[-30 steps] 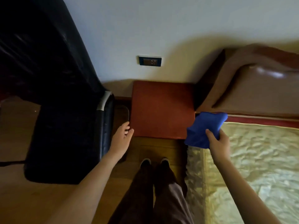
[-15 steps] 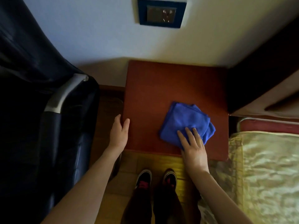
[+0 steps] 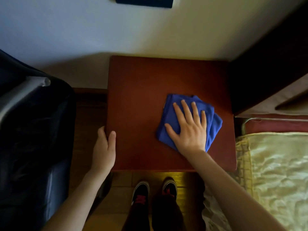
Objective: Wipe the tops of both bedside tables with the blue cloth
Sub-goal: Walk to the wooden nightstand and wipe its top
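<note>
A reddish-brown bedside table stands against the wall, seen from straight above. A folded blue cloth lies on its right half. My right hand presses flat on the cloth, fingers straight and spread, covering its middle. My left hand rests on the table's left edge near the front corner, with the thumb on top and the fingers down the side. Only this one bedside table is in view.
A dark blue chair with a grey arm fills the left side, close to the table. The bed with a pale gold cover and a brown headboard borders the table's right. A wall plate is above. My shoes stand on wooden floor.
My right hand brought the cloth from over the bed down onto the table and slid forward on top of it, now flat. The view moved closer to the table. My left hand stays at the edge.
</note>
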A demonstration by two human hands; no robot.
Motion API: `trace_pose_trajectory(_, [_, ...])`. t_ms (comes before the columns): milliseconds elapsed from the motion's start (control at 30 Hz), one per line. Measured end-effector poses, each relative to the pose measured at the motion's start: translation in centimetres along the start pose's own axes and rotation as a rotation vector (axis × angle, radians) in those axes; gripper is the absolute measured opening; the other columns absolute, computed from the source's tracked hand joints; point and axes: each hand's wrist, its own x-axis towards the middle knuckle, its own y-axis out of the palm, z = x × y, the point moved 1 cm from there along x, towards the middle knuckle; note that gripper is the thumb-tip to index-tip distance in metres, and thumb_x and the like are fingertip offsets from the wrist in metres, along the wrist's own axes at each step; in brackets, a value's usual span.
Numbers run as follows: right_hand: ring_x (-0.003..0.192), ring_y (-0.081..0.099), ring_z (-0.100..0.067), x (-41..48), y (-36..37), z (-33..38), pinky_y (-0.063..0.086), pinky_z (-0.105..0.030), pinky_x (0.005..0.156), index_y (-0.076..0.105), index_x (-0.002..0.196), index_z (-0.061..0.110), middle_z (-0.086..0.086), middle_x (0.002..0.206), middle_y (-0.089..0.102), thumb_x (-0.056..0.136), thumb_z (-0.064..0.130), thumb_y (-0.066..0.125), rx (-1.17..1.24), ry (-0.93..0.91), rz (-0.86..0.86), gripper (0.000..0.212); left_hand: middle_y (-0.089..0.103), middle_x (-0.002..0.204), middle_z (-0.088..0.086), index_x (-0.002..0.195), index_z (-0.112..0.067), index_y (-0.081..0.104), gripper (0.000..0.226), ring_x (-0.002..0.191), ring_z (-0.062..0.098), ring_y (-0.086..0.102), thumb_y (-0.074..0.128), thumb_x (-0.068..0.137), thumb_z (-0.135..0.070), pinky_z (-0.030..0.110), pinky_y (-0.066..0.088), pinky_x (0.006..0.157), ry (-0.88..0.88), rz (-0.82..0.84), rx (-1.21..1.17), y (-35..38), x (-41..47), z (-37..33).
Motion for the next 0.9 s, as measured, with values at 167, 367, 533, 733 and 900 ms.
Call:
trace_pose_trajectory(167, [0.148,0.023,-0.027,5.9,-1.7,-6.2,0.015,-0.050,0.119,0.032,0.150,0.033,0.003,0.158,0.033,0.086,0.066,0.037,0.008,0.156,-0.043,0.072,0.063,0.109,0.004,0.137,-0.014,0.037,0.057,0.085,0.016,0.065,0.029,0.096,-0.053,0.028,0.052,0.066,0.041,-0.026,-0.009,0.1,0.2,0.9])
trace_pose_trajectory(367, [0.149,0.019,-0.026,-4.5,-1.2,-6.0,0.016,-0.048,0.120,0.031,0.151,0.030,0.002,0.159,0.031,0.088,0.061,0.041,0.001,0.204,-0.028,0.071,0.062,0.110,0.003,0.136,-0.012,0.037,0.052,0.082,0.008,0.060,0.028,0.100,-0.049,0.021,0.047,0.064,0.037,-0.014,0.026,0.0,-0.1,0.0])
trace_pose_trajectory(533, [0.149,0.018,-0.027,-8.3,-0.7,-3.9,0.016,-0.052,0.119,0.033,0.150,0.027,0.002,0.157,0.032,0.089,0.060,0.040,-0.047,0.052,0.055,0.070,0.062,0.111,0.002,0.137,-0.011,0.037,0.050,0.082,-0.001,0.058,0.029,0.101,-0.045,0.018,0.045,0.064,0.030,-0.023,0.040,-0.1,-0.2,-0.1])
trace_pose_trajectory(733, [0.146,0.027,-0.031,7.9,-1.4,-4.6,0.018,-0.050,0.118,0.035,0.149,0.029,-0.001,0.156,0.037,0.090,0.060,0.037,-0.019,0.096,-0.053,0.067,0.061,0.114,0.002,0.138,-0.014,0.036,0.062,0.092,0.019,0.063,0.027,0.094,-0.057,0.029,0.051,0.070,0.035,-0.037,0.009,0.0,0.0,0.3])
trace_pose_trajectory(900, [0.150,0.013,-0.031,14.5,-1.3,-2.1,0.008,-0.050,0.121,0.026,0.153,0.029,0.001,0.162,0.023,0.092,0.062,0.031,0.001,0.144,-0.027,0.069,0.059,0.110,-0.002,0.136,-0.013,0.039,0.055,0.083,0.008,0.059,0.029,0.095,-0.050,0.019,0.045,0.065,0.024,-0.050,0.009,0.0,0.3,0.1])
